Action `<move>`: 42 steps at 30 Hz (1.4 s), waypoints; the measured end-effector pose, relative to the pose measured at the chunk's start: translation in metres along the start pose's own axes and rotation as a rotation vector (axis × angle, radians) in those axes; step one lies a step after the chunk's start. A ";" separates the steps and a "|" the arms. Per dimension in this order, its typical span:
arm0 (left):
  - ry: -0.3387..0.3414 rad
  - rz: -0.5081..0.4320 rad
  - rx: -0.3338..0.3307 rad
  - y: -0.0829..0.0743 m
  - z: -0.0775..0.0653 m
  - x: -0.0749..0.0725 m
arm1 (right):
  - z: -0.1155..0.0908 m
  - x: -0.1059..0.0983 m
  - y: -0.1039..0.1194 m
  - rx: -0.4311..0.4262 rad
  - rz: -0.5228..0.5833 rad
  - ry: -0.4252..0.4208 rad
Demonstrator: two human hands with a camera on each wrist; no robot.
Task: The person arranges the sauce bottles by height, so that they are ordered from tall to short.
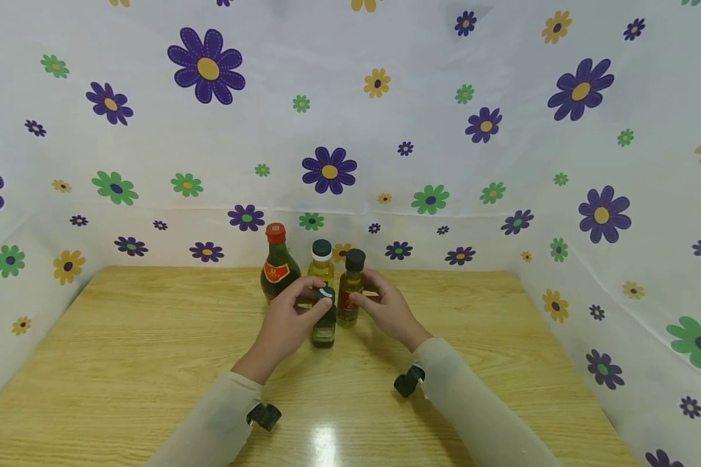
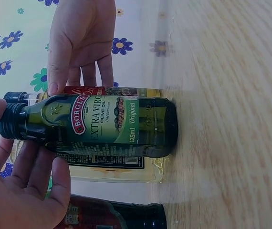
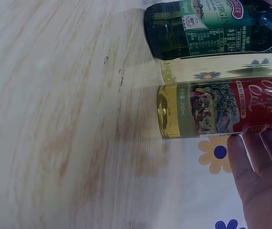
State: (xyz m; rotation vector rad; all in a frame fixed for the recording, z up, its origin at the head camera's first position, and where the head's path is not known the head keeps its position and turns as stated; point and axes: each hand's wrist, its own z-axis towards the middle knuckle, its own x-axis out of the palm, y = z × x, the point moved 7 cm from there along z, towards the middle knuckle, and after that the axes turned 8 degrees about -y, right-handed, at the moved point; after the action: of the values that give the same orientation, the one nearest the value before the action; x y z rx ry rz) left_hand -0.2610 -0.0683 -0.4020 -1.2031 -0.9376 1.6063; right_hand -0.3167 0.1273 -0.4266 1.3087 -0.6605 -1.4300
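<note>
My left hand pinches the cap of a small dark green olive oil bottle between thumb and forefinger. That bottle stands upright at the front of the group, its green label readable in the left wrist view. With thumb and fingers on either side, my right hand holds a black-capped olive oil bottle with a red label. A clear bottle of pale yellow oil stands behind them, partly hidden. To the left is a dark bottle with a red cap, its lower part behind my left hand.
All the bottles stand toward the back of a wooden table. A white flower-printed sheet rises behind the table and along its sides. Small black cameras sit on both wrists.
</note>
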 end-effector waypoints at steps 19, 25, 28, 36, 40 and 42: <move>-0.004 0.002 -0.001 0.002 0.000 -0.002 | -0.003 -0.005 0.006 0.041 -0.029 0.014; -0.001 0.002 -0.009 0.002 0.000 -0.001 | -0.014 -0.016 0.007 0.037 -0.033 -0.062; 0.002 0.004 -0.009 0.002 0.000 0.000 | -0.021 -0.022 0.009 0.022 -0.048 -0.105; 0.005 0.002 -0.008 0.000 -0.001 0.000 | -0.034 -0.027 0.017 -0.034 -0.006 -0.182; 0.003 -0.005 -0.005 0.001 0.000 0.000 | -0.038 -0.022 0.022 -0.059 0.007 -0.177; 0.004 -0.008 -0.008 0.001 0.000 0.000 | -0.039 -0.019 0.023 -0.062 0.012 -0.167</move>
State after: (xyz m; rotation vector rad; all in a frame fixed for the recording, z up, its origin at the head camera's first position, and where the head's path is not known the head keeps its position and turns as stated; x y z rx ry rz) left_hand -0.2612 -0.0684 -0.4035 -1.2055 -0.9460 1.5948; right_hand -0.2749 0.1472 -0.4088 1.1438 -0.7265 -1.5500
